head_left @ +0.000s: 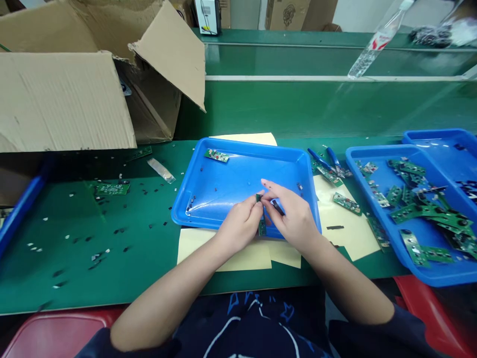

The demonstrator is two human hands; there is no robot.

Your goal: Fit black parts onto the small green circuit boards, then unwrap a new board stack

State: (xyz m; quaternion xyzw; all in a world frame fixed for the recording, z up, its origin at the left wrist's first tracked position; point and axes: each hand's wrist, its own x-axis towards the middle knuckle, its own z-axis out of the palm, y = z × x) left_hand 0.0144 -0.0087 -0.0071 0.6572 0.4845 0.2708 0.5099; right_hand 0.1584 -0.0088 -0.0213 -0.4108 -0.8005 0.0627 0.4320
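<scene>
Over the front part of a blue tray (242,140), my left hand (240,221) is closed around a narrow green circuit board (262,227), which points down toward me. My right hand (292,211) meets it at the board's upper end, its thumb and fingers bent together. A short black strip (278,208) shows between the right hand's fingers. The fingertips partly cover the board's upper end. Another small circuit board (216,155) lies in the tray's far left corner, and tiny dark bits are scattered on the tray floor.
On the right, a blue tray (372,219) holds several circuit boards, with another blue tray (428,134) behind it. Blue-handled pliers (331,161) lie near loose boards on yellow paper (357,238). A cardboard box (63,99) stands at left; a plastic bottle (372,49) is at the back.
</scene>
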